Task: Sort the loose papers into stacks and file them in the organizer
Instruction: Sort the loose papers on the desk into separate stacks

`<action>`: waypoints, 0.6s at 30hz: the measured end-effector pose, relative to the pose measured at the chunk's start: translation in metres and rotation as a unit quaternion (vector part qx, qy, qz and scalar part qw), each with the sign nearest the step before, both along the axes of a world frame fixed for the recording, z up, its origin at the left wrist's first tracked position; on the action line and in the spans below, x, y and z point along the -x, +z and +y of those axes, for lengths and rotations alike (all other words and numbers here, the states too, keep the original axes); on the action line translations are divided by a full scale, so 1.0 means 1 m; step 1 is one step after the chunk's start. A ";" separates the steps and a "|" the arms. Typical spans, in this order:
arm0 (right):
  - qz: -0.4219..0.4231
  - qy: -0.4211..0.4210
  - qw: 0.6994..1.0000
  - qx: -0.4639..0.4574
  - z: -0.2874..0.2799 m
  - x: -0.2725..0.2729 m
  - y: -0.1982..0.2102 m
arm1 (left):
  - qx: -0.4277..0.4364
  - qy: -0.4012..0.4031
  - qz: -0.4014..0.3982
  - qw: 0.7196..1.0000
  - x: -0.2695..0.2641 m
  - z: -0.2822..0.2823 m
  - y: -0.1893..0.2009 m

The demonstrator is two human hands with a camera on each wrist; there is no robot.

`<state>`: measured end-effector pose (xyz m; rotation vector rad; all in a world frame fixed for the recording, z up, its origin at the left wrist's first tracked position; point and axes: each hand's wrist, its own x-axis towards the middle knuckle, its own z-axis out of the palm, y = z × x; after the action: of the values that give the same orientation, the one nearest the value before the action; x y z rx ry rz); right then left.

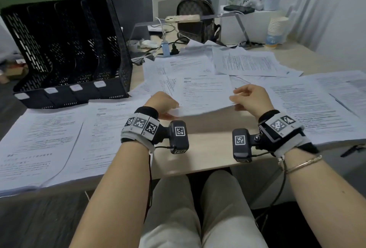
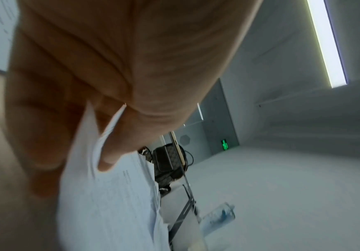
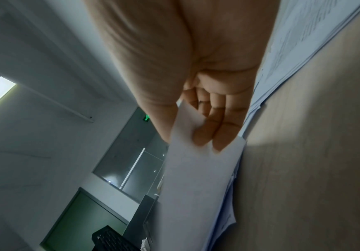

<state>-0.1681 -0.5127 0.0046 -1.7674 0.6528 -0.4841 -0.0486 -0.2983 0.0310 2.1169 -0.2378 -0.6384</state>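
A printed sheet (image 1: 204,95) is lifted slightly off the desk between both hands. My left hand (image 1: 164,103) pinches its near left corner; in the left wrist view the thumb lies on top of the paper (image 2: 114,195) and fingers curl under it. My right hand (image 1: 250,97) pinches the right edge, with fingers under the sheet (image 3: 196,169) in the right wrist view. Loose printed papers (image 1: 243,61) lie scattered across the desk. A black mesh organizer (image 1: 65,49) with several slots stands at the back left, its slots showing no paper.
Two neater paper spreads lie at the near left (image 1: 49,140) and right (image 1: 309,113). Behind the papers are a backpack (image 1: 196,20), a phone (image 1: 182,18) on a clear riser, cables, a power strip and paper cups (image 1: 277,26). A bare strip of desk (image 1: 208,148) lies before me.
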 end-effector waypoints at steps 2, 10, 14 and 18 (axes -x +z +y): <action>0.007 -0.003 1.000 0.024 -0.001 0.002 -0.004 | -0.041 -0.040 -0.076 0.995 0.005 -0.008 -0.004; 0.043 0.037 0.998 -0.012 0.000 0.010 -0.003 | 0.076 0.111 -0.244 0.960 -0.002 -0.006 0.011; 0.036 0.060 0.998 -0.006 0.001 0.014 0.004 | 0.110 0.161 -0.303 0.933 -0.014 -0.003 0.013; 0.031 0.066 0.997 -0.004 -0.004 0.018 0.005 | 0.121 0.163 -0.324 0.924 -0.009 -0.016 0.015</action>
<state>-0.1857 -0.5164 0.0095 -1.8101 0.5747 -0.3369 -0.0397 -0.3141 0.0461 1.9955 -0.2969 0.2935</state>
